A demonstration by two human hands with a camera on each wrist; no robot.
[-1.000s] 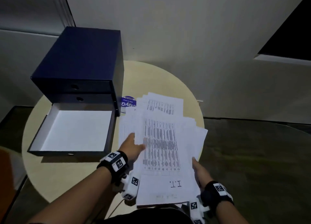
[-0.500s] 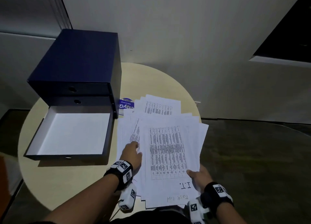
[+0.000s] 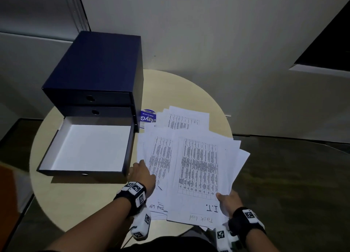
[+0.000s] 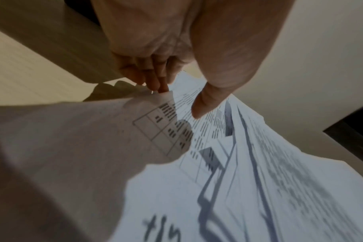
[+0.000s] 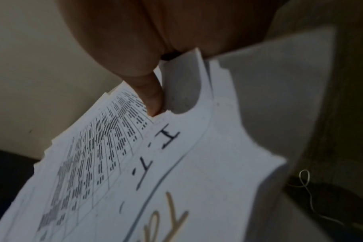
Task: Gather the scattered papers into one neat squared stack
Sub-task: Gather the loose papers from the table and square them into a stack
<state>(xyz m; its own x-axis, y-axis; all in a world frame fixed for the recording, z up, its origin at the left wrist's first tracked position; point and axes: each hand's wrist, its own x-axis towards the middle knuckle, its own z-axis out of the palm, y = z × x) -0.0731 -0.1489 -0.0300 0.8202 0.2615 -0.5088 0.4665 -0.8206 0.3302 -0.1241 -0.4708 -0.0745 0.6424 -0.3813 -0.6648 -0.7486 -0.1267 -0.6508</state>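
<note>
White printed papers [image 3: 198, 166] lie fanned over the right half of a round beige table [image 3: 180, 88]. My right hand [image 3: 227, 202] grips the near right corner of the top bundle marked "I.T.". Its thumb [image 5: 153, 101] presses on top and the fingers are hidden below. My left hand [image 3: 141, 173] sits at the left edge of the lower sheets [image 3: 161, 157]. There it pinches a sheet edge [image 4: 147, 114] between thumb [image 4: 205, 104] and fingers [image 4: 155, 81]. More sheets [image 3: 185, 119] stick out at the far side, askew.
A dark blue drawer box [image 3: 98, 67] stands on the table's left half, its bottom drawer [image 3: 91, 147] pulled out with a white inside. A blue label [image 3: 147, 117] lies between box and papers. The right-hand papers overhang the table edge above dark floor.
The top bundle has slid to the right in my right hand, uncovering a second printed sheet. My left hand has drawn back to the left edge of the papers.
</note>
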